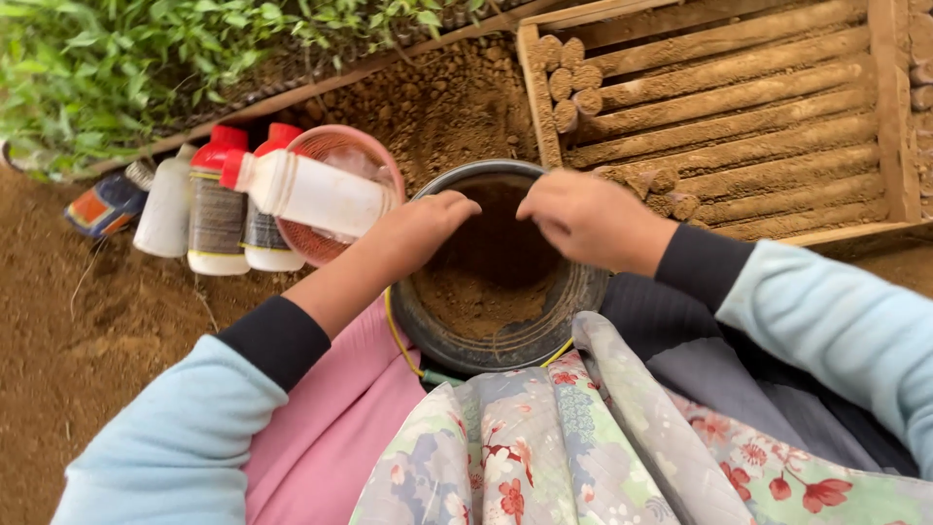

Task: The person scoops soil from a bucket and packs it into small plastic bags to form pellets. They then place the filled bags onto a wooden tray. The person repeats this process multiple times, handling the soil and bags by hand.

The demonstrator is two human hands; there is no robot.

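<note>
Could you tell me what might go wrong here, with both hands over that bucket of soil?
1. The white bottle lies tilted across the pink sieve, beside the left hand; a nudge might roll it into the bucket.
2. The right hand hovers over the rim, so soil may spill onto the floral cloth.

Soft, even daylight falls over everything, the flat kind with no hard sun in it. Shadows are faint and diffuse; the deepest one sits inside the dark bucket [496, 267], under the two hands, where the soil goes dim on the far side. The white bottles [311, 192] are bright but not blown out, with no real glare. The plants [146, 58] at the top left look slightly soft. Straight wooden edges of the crate [719, 117] bow a little toward the frame's corners.
</note>
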